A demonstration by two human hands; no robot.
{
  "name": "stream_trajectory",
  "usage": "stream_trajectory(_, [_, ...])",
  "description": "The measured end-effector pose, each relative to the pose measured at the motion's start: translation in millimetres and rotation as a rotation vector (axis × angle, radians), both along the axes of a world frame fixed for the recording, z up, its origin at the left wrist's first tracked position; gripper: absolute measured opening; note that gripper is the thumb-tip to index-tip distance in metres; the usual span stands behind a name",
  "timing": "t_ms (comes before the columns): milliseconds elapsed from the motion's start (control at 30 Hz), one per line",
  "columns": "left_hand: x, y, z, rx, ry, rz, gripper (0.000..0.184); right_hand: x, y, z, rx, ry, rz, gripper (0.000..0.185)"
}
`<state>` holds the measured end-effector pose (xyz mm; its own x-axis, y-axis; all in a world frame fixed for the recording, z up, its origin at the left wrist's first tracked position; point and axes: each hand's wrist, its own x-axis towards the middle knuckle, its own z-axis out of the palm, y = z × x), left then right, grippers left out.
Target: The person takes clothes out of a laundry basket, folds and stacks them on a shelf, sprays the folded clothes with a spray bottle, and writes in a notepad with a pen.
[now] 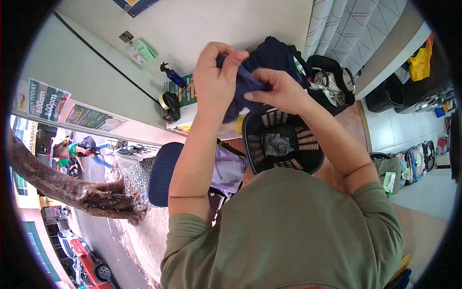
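Note:
Both hands are raised in front of me, holding a dark blue-purple garment (246, 83) between them. My left hand (219, 72) is closed on its upper left part, thumb and fingers pinched near the top. My right hand (281, 91) pinches the same cloth from the right. Folds hang below the fingers, and part of the cloth is hidden behind my left hand. Just below is a black laundry basket (284, 166) with a crumpled grey plastic bag (278, 144) inside. Behind the hands lies a pile of navy clothing (274, 54).
A black bag (332, 107) with patterned cloth stands right of the pile. Left are a blue pump bottle (173, 76), a tape roll (166, 102) and a dark blue seat (161, 173) beside lilac cloth (228, 166). Another black basket (385, 95) stands far right. Outside, a person walks.

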<state>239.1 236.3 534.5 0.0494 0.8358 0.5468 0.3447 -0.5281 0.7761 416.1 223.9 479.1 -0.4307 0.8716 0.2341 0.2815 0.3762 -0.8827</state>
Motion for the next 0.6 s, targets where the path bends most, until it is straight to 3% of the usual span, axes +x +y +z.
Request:
stream_trajectory(67, [-4, -3, 10, 0.288, 0.161, 0.069, 0.034, 0, 1, 13, -0.043, 0.242, -0.013, 0.029])
stream_trajectory(167, [-34, 14, -12, -0.003, 0.406, -0.075, 0.044, 10, 5, 46, -0.155, 0.471, -0.062, 0.022])
stream_trajectory(233, [-49, 29, -33, -0.507, 0.347, -0.306, 0.046, 31, 16, 64, -0.335, 0.643, 0.035, 0.022])
stream_trajectory(333, [-52, 28, -42, -0.575, -0.135, -0.385, 0.039, 55, 25, 80, -0.373, 0.571, -0.014, 0.023])
stream_trajectory(367, [-50, 29, -43, -0.575, -0.278, -0.373, 0.037, 64, 36, 77, -0.382, 0.737, 0.03, 0.028])
stream_trajectory(400, [-45, 28, -46, -0.621, -0.495, -0.418, 0.047, 73, 48, 65, -0.398, 0.901, 0.077, 0.034])
stream_trajectory(433, [-38, 21, -56, -0.665, -0.545, -0.462, 0.052, 75, 52, 52, -0.418, 1.069, 0.122, 0.04])
stream_trajectory(467, [-31, 11, -69, -0.708, -0.592, -0.505, 0.057, 71, 49, 35, -0.408, 0.991, 0.055, 0.081])
stream_trajectory(500, [-23, 5, -80, -0.738, -0.638, -0.551, 0.062, 70, 46, 0, -0.488, 0.936, 0.172, 0.092])
stream_trajectory(567, [-14, -26, -104, -0.895, -0.477, -0.523, 0.074, 50, 11, -65, -0.638, 0.867, 0.325, 0.114])
stream_trajectory(600, [-12, -41, -122, -0.959, -0.477, -0.46, 0.072, 39, -15, -95, -0.798, 0.919, 0.366, 0.111])
